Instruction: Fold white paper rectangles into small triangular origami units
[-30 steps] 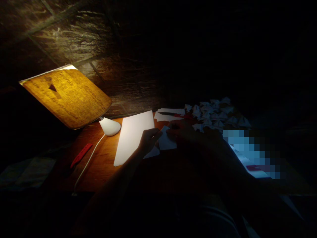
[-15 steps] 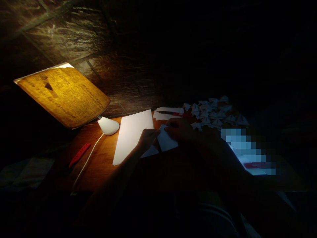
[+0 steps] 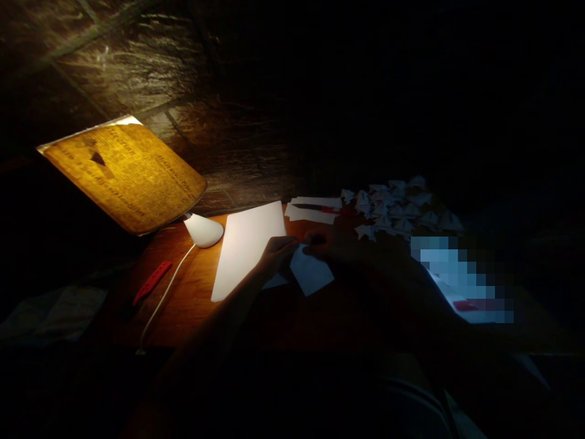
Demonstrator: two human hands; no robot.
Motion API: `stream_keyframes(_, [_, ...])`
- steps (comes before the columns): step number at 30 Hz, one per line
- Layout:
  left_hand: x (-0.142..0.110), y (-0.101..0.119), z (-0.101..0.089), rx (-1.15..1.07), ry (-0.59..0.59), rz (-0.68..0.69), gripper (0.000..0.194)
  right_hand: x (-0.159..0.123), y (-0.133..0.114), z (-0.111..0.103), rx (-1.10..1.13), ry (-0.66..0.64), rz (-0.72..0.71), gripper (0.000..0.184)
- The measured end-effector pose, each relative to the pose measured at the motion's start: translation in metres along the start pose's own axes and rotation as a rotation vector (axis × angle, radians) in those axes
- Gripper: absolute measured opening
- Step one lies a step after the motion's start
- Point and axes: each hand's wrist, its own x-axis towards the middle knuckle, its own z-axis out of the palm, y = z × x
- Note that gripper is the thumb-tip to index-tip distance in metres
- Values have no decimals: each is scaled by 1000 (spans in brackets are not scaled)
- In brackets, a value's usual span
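The scene is very dark, lit only by a small lamp. My left hand (image 3: 275, 254) and my right hand (image 3: 325, 241) meet over a small white paper piece (image 3: 311, 274) and pinch its upper edge, one hand at each side. The piece lies tilted over the wooden table (image 3: 192, 286), just right of a large white sheet (image 3: 247, 244). Both hands are in shadow, fingers curled onto the paper.
A white lamp base (image 3: 203, 231) with a cord and a glowing yellow printed shade (image 3: 128, 177) stands at the left. A red tool (image 3: 150, 282) lies near the cord. Several folded white paper pieces (image 3: 397, 207) are heaped at the back right, beside paper strips (image 3: 313, 210).
The small paper piece has turned and slid lower and to the right between my hands. Both hands stayed close together on its top edge.
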Motion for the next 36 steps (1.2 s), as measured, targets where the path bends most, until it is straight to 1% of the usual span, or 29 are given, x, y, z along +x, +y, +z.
stream_keyframes(4, [0, -1, -2, 40, -4, 14, 57, 0, 2, 0, -31, -15, -48, 34])
stream_keyframes(9, [0, -2, -4, 132, -52, 49, 60, 1, 6, 3, -85, -50, -51, 42])
stream_keyframes(11, [0, -2, -2, 145, -45, 70, 61, 1, 7, 4, -87, -49, -47, 41])
stream_keyframes(13, [0, -1, -1, 126, -5, 78, 59, 1, 7, 5, -76, -36, -55, 41])
stream_keyframes(15, [1, 0, 1, 77, 45, 82, 59, 0, 5, 5, -60, 9, -72, 42])
stream_keyframes(17, [1, 1, 2, 37, 43, 81, 60, -1, 1, 4, -48, 73, -84, 42])
stream_keyframes(19, [1, 2, 3, 24, 8, 79, 60, -3, -2, 3, -49, 114, -87, 42])
stream_keyframes(21, [0, 4, 3, 22, -10, 70, 58, -4, -4, 1, -55, 120, -85, 44])
stream_keyframes(23, [-1, 4, 4, 15, 1, 54, 55, -4, -5, 1, -49, 113, -71, 45])
stream_keyframes(28, [-1, 3, 2, -44, -5, 20, 46, -1, 0, 4, -22, 102, -67, 41])
stream_keyframes(32, [0, 0, 0, -44, -8, 7, 45, -1, 2, 7, -56, 112, -69, 48])
stream_keyframes(36, [-2, 0, 1, 8, -38, -25, 50, -1, -1, 11, -144, 128, -131, 46])
